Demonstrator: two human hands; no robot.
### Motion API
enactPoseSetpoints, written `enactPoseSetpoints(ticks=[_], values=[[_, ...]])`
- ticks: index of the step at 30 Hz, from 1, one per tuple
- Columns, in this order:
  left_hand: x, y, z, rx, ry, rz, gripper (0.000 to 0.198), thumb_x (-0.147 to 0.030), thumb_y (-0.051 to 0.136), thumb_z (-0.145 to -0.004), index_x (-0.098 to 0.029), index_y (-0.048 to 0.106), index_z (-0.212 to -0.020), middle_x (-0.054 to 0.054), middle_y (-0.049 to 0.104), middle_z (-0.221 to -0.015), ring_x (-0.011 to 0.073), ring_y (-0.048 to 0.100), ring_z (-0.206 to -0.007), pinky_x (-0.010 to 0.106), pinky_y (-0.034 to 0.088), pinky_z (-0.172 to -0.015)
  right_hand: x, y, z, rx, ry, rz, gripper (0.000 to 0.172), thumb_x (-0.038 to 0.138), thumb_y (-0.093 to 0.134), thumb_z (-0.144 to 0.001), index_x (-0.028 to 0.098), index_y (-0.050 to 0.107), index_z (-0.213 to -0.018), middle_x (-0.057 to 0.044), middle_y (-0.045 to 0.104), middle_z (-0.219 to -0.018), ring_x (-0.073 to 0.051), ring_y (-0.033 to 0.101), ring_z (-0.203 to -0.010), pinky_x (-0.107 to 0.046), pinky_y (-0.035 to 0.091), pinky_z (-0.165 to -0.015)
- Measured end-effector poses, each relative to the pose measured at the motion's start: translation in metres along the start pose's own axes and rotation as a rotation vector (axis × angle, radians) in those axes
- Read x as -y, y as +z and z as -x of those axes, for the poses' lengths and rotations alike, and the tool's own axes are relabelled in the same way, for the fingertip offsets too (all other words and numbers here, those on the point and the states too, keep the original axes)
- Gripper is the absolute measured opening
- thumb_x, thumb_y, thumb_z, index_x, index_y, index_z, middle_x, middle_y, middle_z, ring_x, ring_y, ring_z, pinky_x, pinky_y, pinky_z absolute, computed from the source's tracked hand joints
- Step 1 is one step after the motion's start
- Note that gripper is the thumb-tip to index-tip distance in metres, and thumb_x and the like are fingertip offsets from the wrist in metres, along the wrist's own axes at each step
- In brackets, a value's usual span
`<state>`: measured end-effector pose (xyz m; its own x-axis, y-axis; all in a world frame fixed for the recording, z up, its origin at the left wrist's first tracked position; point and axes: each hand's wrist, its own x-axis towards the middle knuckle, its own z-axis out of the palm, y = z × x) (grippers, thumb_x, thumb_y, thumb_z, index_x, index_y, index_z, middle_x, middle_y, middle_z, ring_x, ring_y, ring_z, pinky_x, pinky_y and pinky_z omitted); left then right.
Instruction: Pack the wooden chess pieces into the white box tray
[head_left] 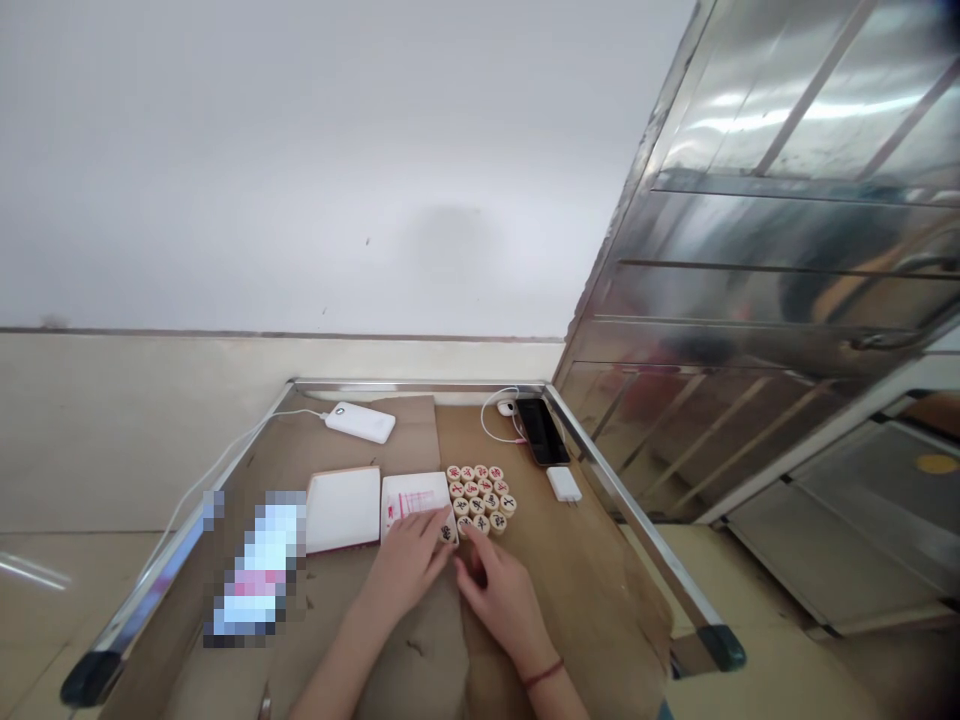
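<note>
Several round, pale xiangqi pieces (481, 488) stand packed in rows, with red characters at the back and dark ones at the front. My left hand (409, 562) lies over the front of a white box (409, 490) with pink marks. Its thumb and fingers close around one dark-marked xiangqi piece (448, 533) at the box's right front corner. Just right of it, my right hand (501, 590) reaches its index finger to the front row. A gap shows between that finger and the thumb; the other fingers are curled and partly hidden. Left of the box lies a white, dark-edged box part (343, 508).
Brown cardboard (570, 590) covers the metal-framed table. A white power bank (360, 422) with a cable lies back left, and a blurred-out bright phone-like object (259, 570) front left. A dark phone (543, 432) and white charger (564, 484) sit near the right rail (637, 530).
</note>
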<state>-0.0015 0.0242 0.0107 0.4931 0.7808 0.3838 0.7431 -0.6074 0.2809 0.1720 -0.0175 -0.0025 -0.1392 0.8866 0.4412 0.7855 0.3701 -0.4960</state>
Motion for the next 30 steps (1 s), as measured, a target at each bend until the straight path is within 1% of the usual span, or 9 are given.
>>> enactPoseSetpoints(ticks=[3,7,12,15,19,23,27,28,30], values=[[-0.002,0.005,-0.004,0.028,-0.014,-0.025,0.035,-0.025,0.049,-0.09,-0.021,0.053,-0.124,0.008,0.07,-0.106,0.0227,0.064,-0.098,0.035,0.046,-0.085,0.003,0.002,-0.002,0.087,0.009,0.03,0.029,0.025,0.041,-0.09,0.019,0.054,-0.115,-0.001,0.064,-0.069,-0.016,0.061,-0.057,-0.024,0.046,-0.055],[-0.006,0.007,-0.003,0.028,-0.019,-0.009,0.029,-0.02,0.049,-0.089,-0.021,0.058,-0.117,0.008,0.069,-0.107,0.0225,0.064,-0.098,0.035,0.047,-0.085,0.004,0.007,-0.004,0.066,0.078,0.027,0.024,0.025,0.041,-0.09,0.019,0.054,-0.109,0.0,0.064,-0.067,-0.016,0.063,-0.058,-0.023,0.044,-0.054],[-0.01,-0.001,-0.003,0.037,-0.067,0.148,0.033,-0.012,0.051,-0.084,-0.021,0.059,-0.114,0.007,0.065,-0.108,0.0197,0.064,-0.094,0.033,0.052,-0.083,0.007,0.008,-0.005,0.066,0.084,-0.013,0.025,0.022,0.043,-0.087,0.02,0.054,-0.11,0.001,0.064,-0.069,-0.015,0.063,-0.059,-0.022,0.044,-0.054],[-0.015,-0.006,-0.004,-0.026,-0.048,0.268,0.031,-0.011,0.05,-0.084,-0.023,0.061,-0.11,0.006,0.063,-0.105,0.0187,0.062,-0.096,0.033,0.052,-0.086,0.007,0.007,-0.003,0.048,0.086,-0.084,0.031,0.022,0.046,-0.085,0.019,0.054,-0.115,0.001,0.064,-0.069,-0.016,0.063,-0.059,-0.022,0.047,-0.054],[-0.025,-0.009,-0.002,-0.124,-0.022,0.414,0.027,-0.019,0.052,-0.088,-0.025,0.059,-0.114,0.006,0.063,-0.107,0.0175,0.061,-0.1,0.032,0.053,-0.088,0.006,0.005,0.0,-0.051,0.055,-0.181,0.034,0.021,0.045,-0.085,0.019,0.055,-0.118,-0.005,0.07,-0.086,-0.017,0.068,-0.072,-0.026,0.053,-0.064],[-0.027,-0.007,0.005,-0.256,-0.015,0.437,0.023,-0.029,0.054,-0.09,-0.023,0.059,-0.111,0.006,0.067,-0.103,0.017,0.064,-0.095,0.03,0.055,-0.084,0.004,-0.001,0.001,-0.138,0.017,-0.186,0.03,0.025,0.048,-0.087,0.021,0.059,-0.115,-0.009,0.069,-0.099,-0.02,0.067,-0.087,-0.031,0.054,-0.076],[-0.011,-0.005,0.015,-0.495,-0.013,0.358,0.02,-0.033,0.053,-0.09,-0.021,0.063,-0.102,0.005,0.07,-0.086,0.0155,0.067,-0.076,0.027,0.056,-0.069,-0.016,-0.007,0.0,-0.439,0.24,-0.055,0.029,0.035,0.049,-0.088,0.017,0.062,-0.107,-0.013,0.064,-0.098,-0.023,0.062,-0.091,-0.038,0.052,-0.081],[-0.007,-0.005,0.018,-0.53,-0.009,0.339,0.019,-0.034,0.053,-0.09,-0.02,0.063,-0.098,0.005,0.07,-0.082,0.0148,0.066,-0.072,0.026,0.055,-0.066,-0.024,-0.007,0.0,-0.492,0.309,-0.012,0.031,0.037,0.048,-0.087,0.016,0.062,-0.105,-0.014,0.063,-0.098,-0.024,0.061,-0.09,-0.039,0.051,-0.081],[-0.002,-0.005,0.021,-0.559,-0.01,0.315,0.02,-0.037,0.054,-0.089,-0.02,0.064,-0.092,0.003,0.069,-0.075,0.0135,0.064,-0.065,0.024,0.054,-0.061,-0.037,-0.007,0.002,-0.509,0.403,0.059,0.035,0.041,0.047,-0.086,0.015,0.062,-0.103,-0.015,0.061,-0.097,-0.025,0.061,-0.087,-0.04,0.05,-0.078]])
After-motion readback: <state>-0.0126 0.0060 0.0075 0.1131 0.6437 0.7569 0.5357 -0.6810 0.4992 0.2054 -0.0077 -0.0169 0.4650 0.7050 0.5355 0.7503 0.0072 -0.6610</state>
